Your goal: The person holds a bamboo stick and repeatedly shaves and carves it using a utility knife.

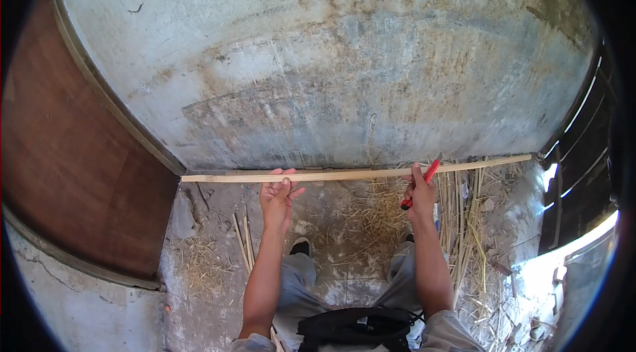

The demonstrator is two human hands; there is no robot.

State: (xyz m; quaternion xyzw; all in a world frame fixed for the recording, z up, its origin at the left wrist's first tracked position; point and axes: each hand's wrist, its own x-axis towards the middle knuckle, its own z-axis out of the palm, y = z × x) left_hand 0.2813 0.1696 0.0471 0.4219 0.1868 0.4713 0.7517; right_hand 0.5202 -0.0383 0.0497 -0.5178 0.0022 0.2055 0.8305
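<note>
A long, pale bamboo strip (pixel 344 175) stretches almost level across the view in front of me. My left hand (pixel 277 200) pinches it left of its middle, thumb on the near side and some fingers spread. Farther right, my right hand (pixel 421 196) grips the same strip with the thumb up against it. That hand also holds a red utility knife (pixel 431 171), slanting up and right with its tip above the strip and its black end below the fist.
Behind the strip rises a stained concrete wall (pixel 371 87). A brown door (pixel 86 147) stands at left. Several thin bamboo strips (pixel 457 219) lie on the floor at right, among shavings (pixel 384 209). Other strips (pixel 244 239) lie near my left arm. A black bag (pixel 358 329) sits at my waist.
</note>
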